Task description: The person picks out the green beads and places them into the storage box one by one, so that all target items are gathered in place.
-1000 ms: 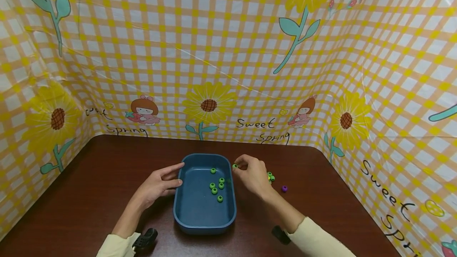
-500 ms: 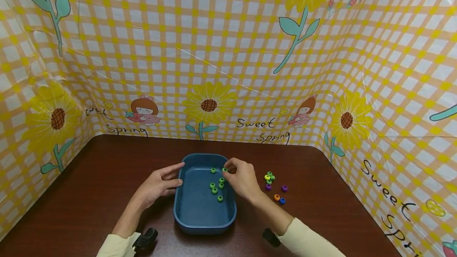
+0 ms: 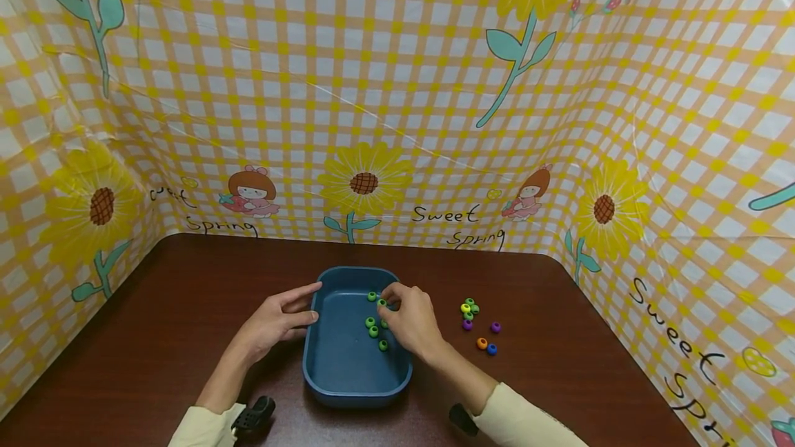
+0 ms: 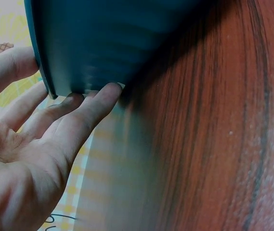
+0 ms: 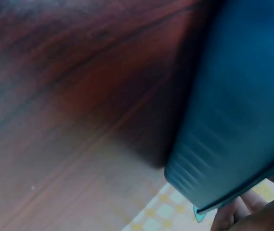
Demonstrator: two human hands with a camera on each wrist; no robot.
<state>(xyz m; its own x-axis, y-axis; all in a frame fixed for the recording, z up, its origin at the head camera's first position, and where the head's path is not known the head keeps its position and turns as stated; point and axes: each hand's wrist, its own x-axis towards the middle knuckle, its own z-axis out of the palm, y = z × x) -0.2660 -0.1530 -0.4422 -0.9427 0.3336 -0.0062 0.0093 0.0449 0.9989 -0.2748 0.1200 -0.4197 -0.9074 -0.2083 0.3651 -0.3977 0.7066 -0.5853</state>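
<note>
In the head view a dark blue plastic tray (image 3: 338, 368) holds several green beads (image 3: 373, 331). My left hand (image 3: 276, 319) rests against the tray's left side with its fingers fairly straight, and the left wrist view shows fingertips (image 4: 110, 91) touching the outer wall. My right hand (image 3: 411, 316) reaches over the right rim and pinches a green bead (image 3: 381, 303) between thumb and forefinger, above the tray floor. It partly covers another bead below. From the right wrist, the tray wall (image 5: 228, 125) hides most of the fingers.
On the brown table (image 3: 528, 378) right of the tray lie a yellow bead (image 3: 465, 308), several green beads (image 3: 475, 309), two purple beads (image 3: 495, 328), an orange bead (image 3: 482, 343) and a blue bead (image 3: 492, 349). A checked sunflower cloth (image 3: 397, 123) walls the back and sides.
My right hand has moved left from beside the tray to over its inside, carrying the pinched green bead. The loose beads on the table came into sight. The left hand has stayed still.
</note>
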